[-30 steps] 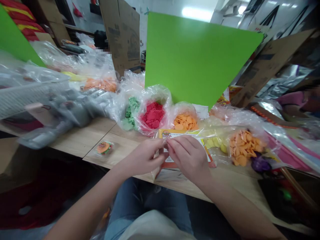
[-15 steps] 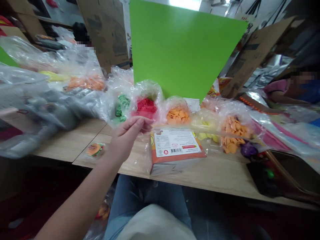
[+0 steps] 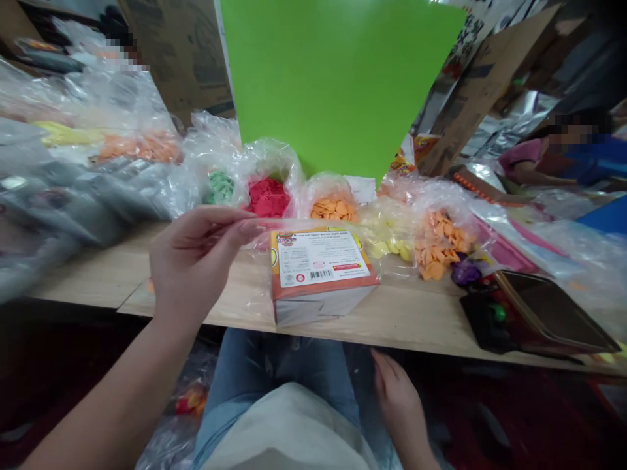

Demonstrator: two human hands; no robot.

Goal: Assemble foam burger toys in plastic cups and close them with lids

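Note:
My left hand [image 3: 196, 254] is closed, thumb against fingers, on the edge of a clear plastic bag [image 3: 259, 287]. The bag's film stretches right from the fingertips along the far top edge of an orange and white printed box [image 3: 323, 261]. Whether the box is inside the bag or behind its film I cannot tell. The box rests near the table's front edge, its barcode label facing up. Below that edge, beside my right thigh, my right hand [image 3: 399, 398] has its fingers loosely extended, with nothing visible in them.
Behind the box stand plastic bags of green pieces [image 3: 221, 188], red pieces [image 3: 268, 197], orange discs [image 3: 333, 207] and yellow pieces [image 3: 390, 245]. A green panel [image 3: 333, 85] rises behind them. A dark phone-like object [image 3: 553, 313] lies right on the table [image 3: 406, 323]. Another person [image 3: 526, 156] sits right.
My left hand has come nearer and to the left, now covering most of the small burger-like packet. My right hand has come into view below the table edge. The view has shifted.

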